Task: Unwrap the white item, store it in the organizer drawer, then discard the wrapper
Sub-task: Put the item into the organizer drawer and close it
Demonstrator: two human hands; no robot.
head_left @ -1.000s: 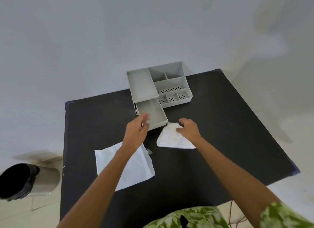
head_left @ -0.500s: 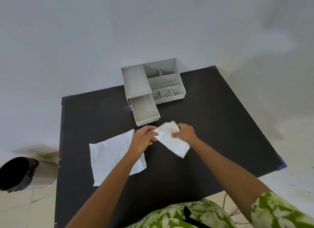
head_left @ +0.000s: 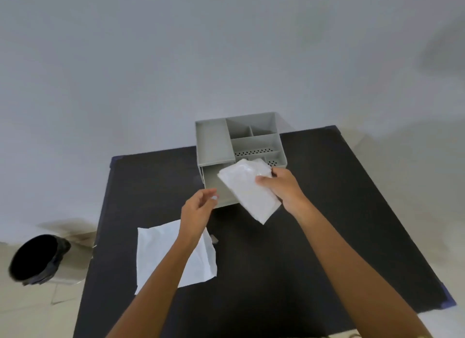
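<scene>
White, soft rectangular pad (head_left: pixel 249 190) sits pinched in my right hand (head_left: pixel 281 186) above the grey plastic organizer's open drawer (head_left: pixel 212 179) — left hand (head_left: pixel 198 210) loosely open, empty.

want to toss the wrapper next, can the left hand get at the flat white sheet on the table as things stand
Probably yes. The left hand is open and empty, and its forearm already crosses above the white sheet, which lies flat on the table with nothing on it. The right hand holds the white item farther away.

White item (head_left: pixel 247 189) now lifted over the drawer (head_left: pixel 214 184), left hand (head_left: pixel 197 212) off it.
</scene>
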